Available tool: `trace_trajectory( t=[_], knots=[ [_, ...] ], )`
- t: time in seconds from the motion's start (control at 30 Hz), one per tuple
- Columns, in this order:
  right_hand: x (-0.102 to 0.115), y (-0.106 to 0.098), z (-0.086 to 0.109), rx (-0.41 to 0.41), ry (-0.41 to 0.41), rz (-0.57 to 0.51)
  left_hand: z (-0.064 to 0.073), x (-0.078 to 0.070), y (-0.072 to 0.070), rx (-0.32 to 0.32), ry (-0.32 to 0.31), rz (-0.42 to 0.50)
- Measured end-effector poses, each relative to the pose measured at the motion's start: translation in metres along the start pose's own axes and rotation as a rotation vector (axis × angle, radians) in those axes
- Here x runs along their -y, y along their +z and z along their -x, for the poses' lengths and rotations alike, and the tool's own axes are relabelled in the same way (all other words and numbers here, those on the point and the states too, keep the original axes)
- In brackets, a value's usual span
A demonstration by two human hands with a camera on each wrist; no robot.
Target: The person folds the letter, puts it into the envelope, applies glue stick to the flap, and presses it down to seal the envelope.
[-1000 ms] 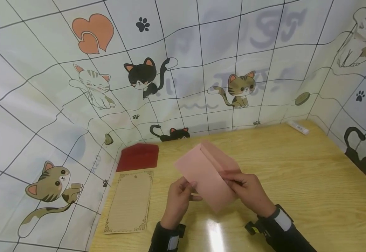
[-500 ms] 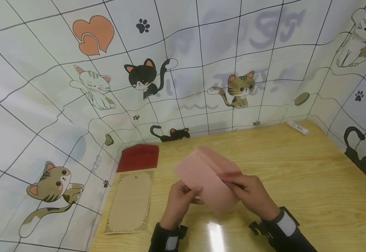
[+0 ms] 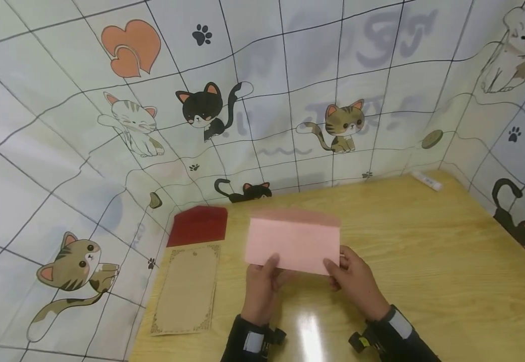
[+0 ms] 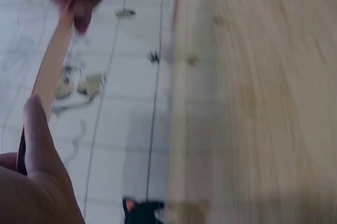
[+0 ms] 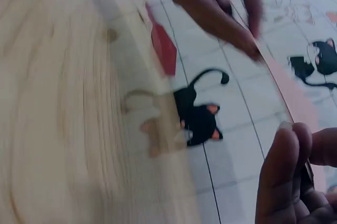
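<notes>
Cat-print sheeting backs a wooden table; left hand and right hand pinch a pink envelope along its lower edge, apparently to steady it.

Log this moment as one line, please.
left grip: holds pink envelope; right grip: same; red envelope, sheet: on table, left; tube: far right

A red envelope is laid at the left of a wood-grained tabletop, just beyond an ornately bordered beige sheet. A white tube is seen near the far right corner. The gridded wall covering is printed with cartoon cats.
</notes>
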State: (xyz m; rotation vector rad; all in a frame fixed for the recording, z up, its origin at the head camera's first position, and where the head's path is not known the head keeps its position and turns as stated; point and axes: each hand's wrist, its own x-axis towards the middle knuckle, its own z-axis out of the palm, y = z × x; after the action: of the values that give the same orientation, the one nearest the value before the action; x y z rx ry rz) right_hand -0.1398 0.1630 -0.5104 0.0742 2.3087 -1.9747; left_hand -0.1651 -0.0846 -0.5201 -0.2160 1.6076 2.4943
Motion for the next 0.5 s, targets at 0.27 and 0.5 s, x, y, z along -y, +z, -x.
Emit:
trace_trajectory(
  t=[0.27,0.5],
  knots=[
    [-0.011,-0.030,-0.046,0.126,-0.014,0.272,-0.021,-0.025,-0.051,-0.138,0.143,-0.579],
    [-0.033,-0.023,-0.091,0.252,0.004,0.633,-0.083,0.027,-0.100,-0.057,0.297,-1.266]
  ],
)
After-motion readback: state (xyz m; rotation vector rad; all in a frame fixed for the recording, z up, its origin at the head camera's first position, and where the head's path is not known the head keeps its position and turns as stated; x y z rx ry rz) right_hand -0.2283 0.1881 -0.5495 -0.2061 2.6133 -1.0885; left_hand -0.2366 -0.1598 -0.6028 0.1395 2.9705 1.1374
